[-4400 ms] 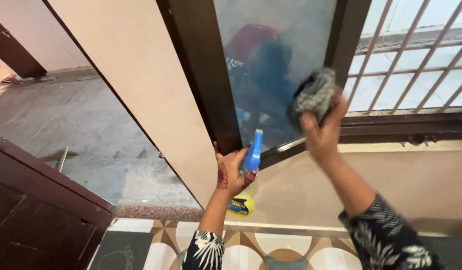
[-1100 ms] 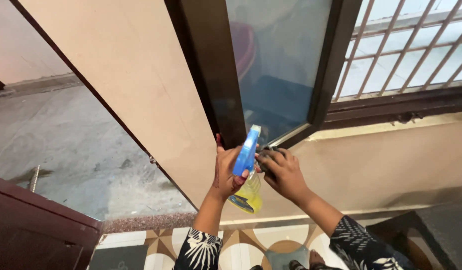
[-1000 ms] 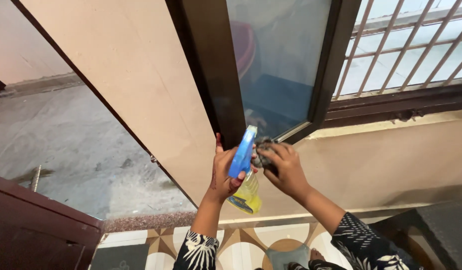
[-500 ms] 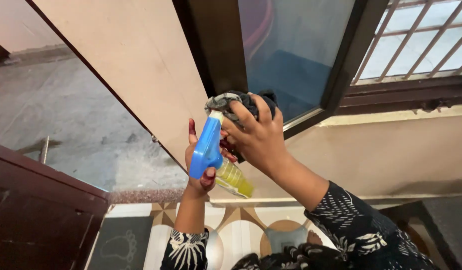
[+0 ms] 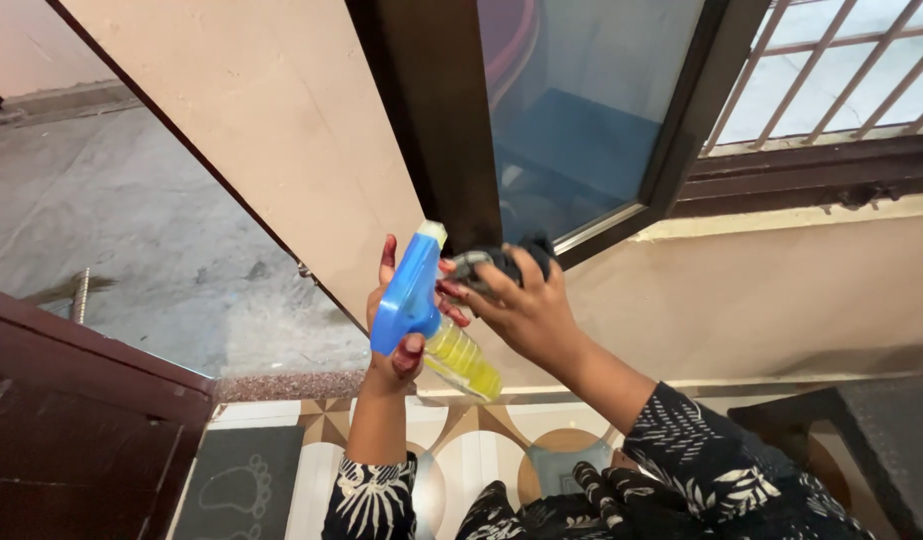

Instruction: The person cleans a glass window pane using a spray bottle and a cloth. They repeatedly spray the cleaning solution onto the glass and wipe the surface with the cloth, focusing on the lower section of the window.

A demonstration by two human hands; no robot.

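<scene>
Below window, left hand (image 5: 393, 330) gripping sprayer (image 5: 421, 305), seemingly tilted

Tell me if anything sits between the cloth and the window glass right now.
Nothing visible does. The right hand holds the dark cloth just below the glass pane, by the frame's lower corner. The spray bottle in the left hand sits off to the side.

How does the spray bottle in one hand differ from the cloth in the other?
The spray bottle is hard plastic, with a bright blue trigger head and a clear body of yellow liquid; the cloth is soft, dark grey and crumpled. The bottle lies tilted in the left hand, nozzle up; the cloth is bunched in the right hand, with no set shape. The bottle shows almost whole; the cloth is mostly hidden by fingers. Both are held before the window glass.
</scene>
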